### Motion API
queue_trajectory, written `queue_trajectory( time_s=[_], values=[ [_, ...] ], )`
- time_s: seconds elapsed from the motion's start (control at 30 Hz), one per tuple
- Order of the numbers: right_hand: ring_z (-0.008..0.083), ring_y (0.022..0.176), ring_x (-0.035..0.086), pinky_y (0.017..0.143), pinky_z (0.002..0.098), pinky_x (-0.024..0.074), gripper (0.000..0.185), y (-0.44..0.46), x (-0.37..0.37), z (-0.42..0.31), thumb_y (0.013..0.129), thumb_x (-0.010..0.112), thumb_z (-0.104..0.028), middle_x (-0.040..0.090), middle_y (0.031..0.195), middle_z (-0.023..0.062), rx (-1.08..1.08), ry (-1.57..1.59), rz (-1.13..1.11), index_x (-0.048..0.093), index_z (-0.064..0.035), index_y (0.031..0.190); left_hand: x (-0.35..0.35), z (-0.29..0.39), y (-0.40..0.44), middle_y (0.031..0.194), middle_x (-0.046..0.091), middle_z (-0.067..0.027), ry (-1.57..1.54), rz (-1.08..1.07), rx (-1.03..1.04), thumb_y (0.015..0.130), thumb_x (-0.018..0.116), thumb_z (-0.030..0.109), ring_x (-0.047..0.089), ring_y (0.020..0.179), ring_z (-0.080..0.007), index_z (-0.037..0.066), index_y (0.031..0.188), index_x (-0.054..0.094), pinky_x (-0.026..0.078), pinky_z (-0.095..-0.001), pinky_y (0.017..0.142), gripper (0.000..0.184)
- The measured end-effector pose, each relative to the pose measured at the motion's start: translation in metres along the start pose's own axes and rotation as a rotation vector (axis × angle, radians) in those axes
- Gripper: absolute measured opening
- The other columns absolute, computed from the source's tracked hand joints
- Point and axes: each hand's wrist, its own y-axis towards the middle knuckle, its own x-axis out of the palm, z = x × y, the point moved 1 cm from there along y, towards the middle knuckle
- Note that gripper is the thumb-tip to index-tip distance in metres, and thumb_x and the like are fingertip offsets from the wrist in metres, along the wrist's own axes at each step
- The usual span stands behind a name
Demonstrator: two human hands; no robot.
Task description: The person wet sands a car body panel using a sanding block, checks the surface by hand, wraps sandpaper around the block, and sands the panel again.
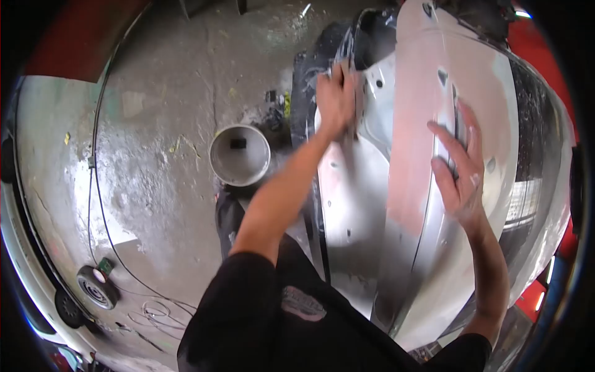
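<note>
On the person's right: patchy panel (409, 161), judged stiff and unsuited to pinching

Location: the panel runs forward along the person's right side and appears to be vehicle bodywork. Its face is mottled pink and pale, with a crease (434, 208) along its length. Dark glass (530, 115) borders the far right; a white inner face (348, 208), pierced by several holes, lies to the left. A bucket (242, 164) stands left of the panel, well apart from the right grip.

Grip condition: the right grip (460, 162) is spread, fingers parted, apparently resting on the panel beside a narrow dark slot (459, 124); nothing is seen held in it. Pale residue marks its skin. The left grip (336, 105) is at the panel's inner side, fingers bent and partly blurred; whether it holds anything cannot be determined.

Handling assessment: the panel is judged rigid, heavy as a whole and firmly supported, though thin skin could dent under a hard local push. The surface looks smooth and may be slippery if dusty. Broad, flat palm contact is advised; the crease offers a steadier bearing, while the edges may be sharp and the patched finish could scratch.
</note>
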Motion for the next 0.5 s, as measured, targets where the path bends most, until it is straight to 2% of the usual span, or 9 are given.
queue_trajectory(
  time_s=[0.03,0.1,0.17,0.2,0.23,0.3,0.4,0.5],
  values=[
    [0.0471,0.146,0.037,0.121,0.0500,0.0297,0.045,0.000,0.001,0.000,0.084,0.060,-0.007,0.037,0.155,0.0322,0.017,0.015,0.002,0.070,0.0026,0.126,0.002,-0.005,0.024,0.094,0.057,-0.0333,-0.047,-0.077,-0.037,0.101,0.055,0.040,0.056,0.091,-0.0489,0.001,0.117,0.061,0.045,-0.0538,0.082,0.043],
    [0.0474,0.145,0.037,0.121,0.0503,0.0300,0.044,-0.001,0.001,-0.003,0.084,0.060,-0.008,0.037,0.155,0.0322,0.017,0.031,0.014,0.070,0.0026,0.125,-0.007,0.005,0.009,0.100,0.057,-0.0342,-0.002,-0.008,0.043,0.102,0.054,0.041,0.057,0.093,-0.0491,0.002,0.124,0.062,0.046,-0.0542,0.083,0.045],
    [0.0478,0.145,0.038,0.121,0.0505,0.0303,0.043,0.000,0.000,-0.001,0.084,0.061,-0.009,0.038,0.155,0.0322,0.005,0.020,0.008,0.070,0.0026,0.125,-0.019,0.019,-0.044,0.105,0.055,-0.0332,0.049,-0.042,-0.018,0.101,0.055,0.041,0.058,0.095,-0.0475,0.002,0.134,0.061,0.047,-0.0524,0.085,0.051],
    [0.0477,0.145,0.038,0.121,0.0505,0.0304,0.043,0.000,-0.001,0.000,0.085,0.061,-0.009,0.038,0.155,0.0320,-0.005,0.021,-0.003,0.071,0.0026,0.124,-0.015,0.009,-0.070,0.106,0.054,-0.0310,0.017,-0.020,0.041,0.100,0.058,0.041,0.059,0.098,-0.0453,0.002,0.144,0.055,0.049,-0.0501,0.086,0.058],
    [0.0476,0.145,0.038,0.121,0.0506,0.0306,0.042,0.002,-0.001,0.001,0.085,0.060,-0.008,0.038,0.155,0.0318,-0.020,0.017,-0.001,0.071,0.0026,0.124,-0.018,0.009,-0.078,0.105,0.054,-0.0293,-0.055,-0.053,-0.004,0.099,0.060,0.041,0.059,0.098,-0.0443,0.001,0.146,0.054,0.049,-0.0487,0.087,0.062],
    [0.0476,0.145,0.038,0.120,0.0509,0.0307,0.042,0.005,-0.002,0.004,0.085,0.060,-0.008,0.038,0.155,0.0317,-0.031,0.019,-0.006,0.071,0.0026,0.124,-0.013,0.013,-0.050,0.107,0.054,-0.0293,0.032,-0.037,-0.002,0.099,0.060,0.042,0.059,0.100,-0.0448,0.002,0.146,0.053,0.049,-0.0496,0.088,0.063],
    [0.0481,0.145,0.037,0.120,0.0514,0.0304,0.042,-0.001,-0.001,0.000,0.084,0.060,-0.008,0.037,0.155,0.0323,-0.012,0.032,-0.019,0.071,0.0030,0.124,-0.001,-0.008,0.046,0.109,0.054,-0.0296,0.027,-0.185,-0.025,0.098,0.059,0.043,0.058,0.101,-0.0447,0.002,0.146,0.053,0.050,-0.0499,0.089,0.063],
    [0.0491,0.145,0.037,0.121,0.0521,0.0297,0.043,0.005,0.001,0.003,0.084,0.059,-0.009,0.037,0.155,0.0337,-0.028,0.013,-0.011,0.071,0.0041,0.124,-0.013,0.014,-0.025,0.110,0.053,-0.0297,0.001,-0.068,-0.076,0.099,0.059,0.042,0.058,0.101,-0.0437,0.003,0.148,0.053,0.049,-0.0501,0.088,0.063]
  ],
)
